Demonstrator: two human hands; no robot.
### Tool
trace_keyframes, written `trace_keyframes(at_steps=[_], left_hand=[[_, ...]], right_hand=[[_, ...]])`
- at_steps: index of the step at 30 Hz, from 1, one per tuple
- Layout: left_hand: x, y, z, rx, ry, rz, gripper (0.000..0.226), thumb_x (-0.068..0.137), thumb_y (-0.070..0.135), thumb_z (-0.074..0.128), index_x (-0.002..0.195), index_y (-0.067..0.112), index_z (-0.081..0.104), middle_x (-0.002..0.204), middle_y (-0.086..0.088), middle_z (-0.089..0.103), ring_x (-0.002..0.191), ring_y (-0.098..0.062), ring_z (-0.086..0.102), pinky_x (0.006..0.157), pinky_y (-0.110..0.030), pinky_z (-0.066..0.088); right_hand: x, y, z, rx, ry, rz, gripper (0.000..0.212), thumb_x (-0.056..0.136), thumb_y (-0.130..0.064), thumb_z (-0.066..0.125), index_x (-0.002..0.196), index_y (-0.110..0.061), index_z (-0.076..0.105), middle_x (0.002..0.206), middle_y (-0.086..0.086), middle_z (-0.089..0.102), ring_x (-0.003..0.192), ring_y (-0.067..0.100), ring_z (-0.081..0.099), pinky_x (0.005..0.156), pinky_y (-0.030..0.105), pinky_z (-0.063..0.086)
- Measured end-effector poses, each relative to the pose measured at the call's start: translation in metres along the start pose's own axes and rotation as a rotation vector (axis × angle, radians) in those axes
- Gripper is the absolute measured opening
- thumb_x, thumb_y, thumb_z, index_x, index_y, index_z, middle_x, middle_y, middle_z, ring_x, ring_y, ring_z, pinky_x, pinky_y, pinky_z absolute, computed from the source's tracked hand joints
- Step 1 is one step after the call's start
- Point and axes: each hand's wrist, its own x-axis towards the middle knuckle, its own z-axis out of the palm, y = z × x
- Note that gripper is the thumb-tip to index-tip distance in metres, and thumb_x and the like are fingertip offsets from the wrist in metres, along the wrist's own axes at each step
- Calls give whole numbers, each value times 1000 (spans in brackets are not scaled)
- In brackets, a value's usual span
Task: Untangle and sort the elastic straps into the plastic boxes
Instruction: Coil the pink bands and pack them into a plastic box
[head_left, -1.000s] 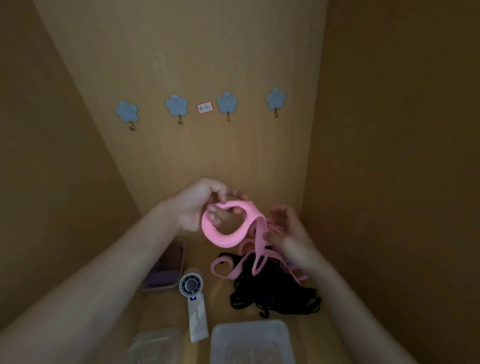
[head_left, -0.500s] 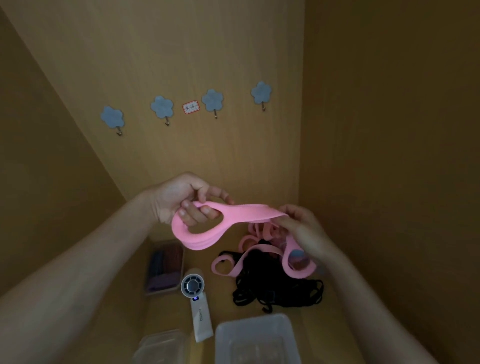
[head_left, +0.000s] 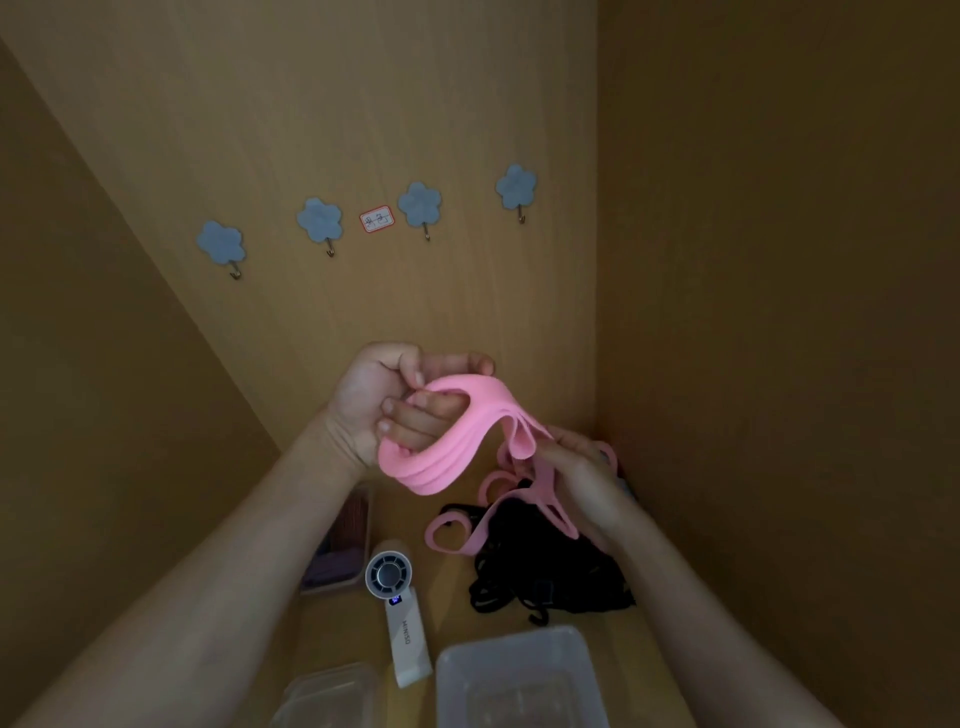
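A wide pink elastic strap (head_left: 441, 452) is looped in several coils around the curled fingers of my left hand (head_left: 384, 405), held above the desk. My right hand (head_left: 576, 478) pinches the strap's other end lower to the right, and the rest trails down in pink loops (head_left: 457, 535) onto a heap of black straps (head_left: 545, 561) lying on the desk. Two clear plastic boxes sit at the near edge: a larger one (head_left: 519, 675) on the right, a smaller one (head_left: 327, 696) on the left.
A white handheld fan (head_left: 397, 603) lies between the boxes and the straps. A box holding dark purple items (head_left: 343, 545) stands at the left under my forearm. Wooden walls close in on three sides; blue flower hooks (head_left: 418, 205) line the back wall.
My left hand has wound more of the pink strap around its fingers, making several coils. The span between my hands has shortened, and my right hand has shifted along the strap.
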Motion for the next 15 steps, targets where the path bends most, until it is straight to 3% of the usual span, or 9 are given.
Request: trace_keyframes(at_steps=[3,5,9,13,15], left_hand=[[6,-7,0,-45,-19,85,51,78,-1,33,127,-8,46,69,-6,36,41,-5,21,37,-18,25],[8,-9,2,-25,-6,152,53,79,-1,35,129,-10,47,69,-7,37,41,-6,23,39,-20,30],[9,-9,5,-16,38,233,52,79,0,36,127,-11,51,69,-6,36,42,-9,28,43,-23,33],[7,-18,-4,-34,82,285,50,77,0,36,122,-11,55,69,-6,34,46,-11,34,43,-22,33],[7,-26,-11,-24,126,303,47,76,1,34,117,-8,55,67,-4,32,45,-9,31,41,-20,32]], right_hand=[[-1,16,7,-95,30,19,45,77,-53,73,96,-12,75,97,13,73,94,31,65,98,55,47],[-4,24,11,-134,-10,57,36,84,-50,66,89,-15,73,94,14,72,92,29,65,101,58,45],[-16,30,22,14,-7,167,20,85,-35,73,85,-15,72,90,13,63,92,28,61,102,60,47],[-19,34,28,354,-47,282,24,100,-21,55,90,-3,68,95,20,64,98,37,61,86,57,58],[-22,29,33,438,-101,309,26,102,-18,48,104,2,65,101,23,65,97,37,63,80,52,60]])
